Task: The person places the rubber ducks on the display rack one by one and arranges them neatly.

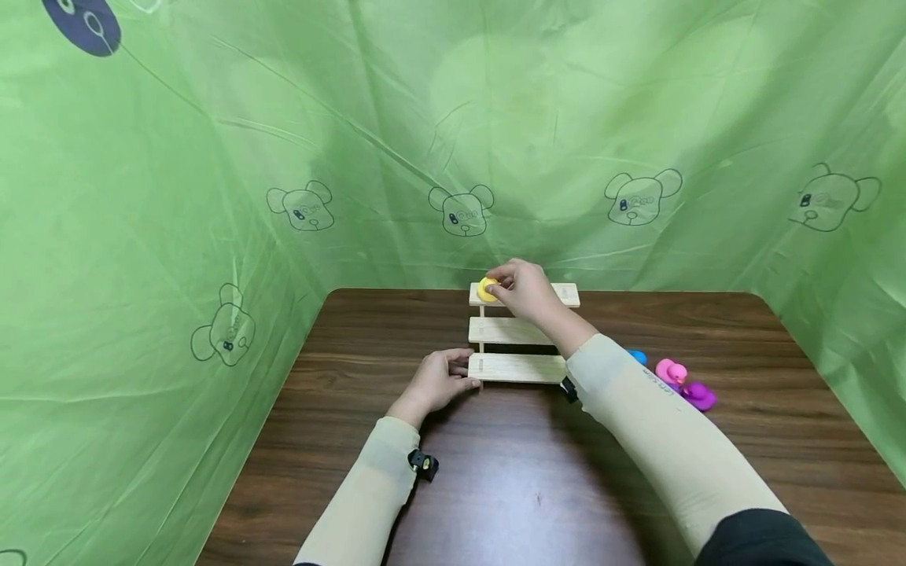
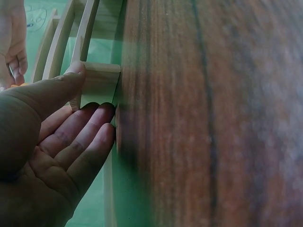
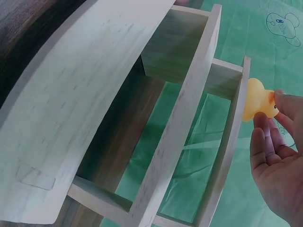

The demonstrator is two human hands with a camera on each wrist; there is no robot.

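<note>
Right hand (image 1: 524, 289) pinched a yellow rubber duck (image 1: 485, 289) between thumb and fingertips, at the left end of the top board (image 1: 569, 295); duck seemed to touch the board; whether its weight was fully on it, could not tell; left hand (image 1: 435, 380) gripped the left end of the bottom board (image 1: 517, 368), thumb in front, fingers behind; the middle board (image 1: 506, 330) lay bare between; all three belonged to one stepped wooden rack, standing on a dark wood-grain table (image 1: 354, 338).

Risks, as judged: duck sat close to the board's end, so a release off-centre could have dropped it over the side or back; right forearm crossed low over the lower boards, so a snagged sleeve (image 1: 651, 401) could have shoved the rack; a loosened left grip could have let it slide.

Farther right, a pink rubber duck (image 1: 669, 371), a purple rubber duck (image 1: 699, 396) and a blue object (image 1: 638, 357), mostly hidden by the forearm; green printed sheeting (image 1: 552, 118) hung behind.
</note>
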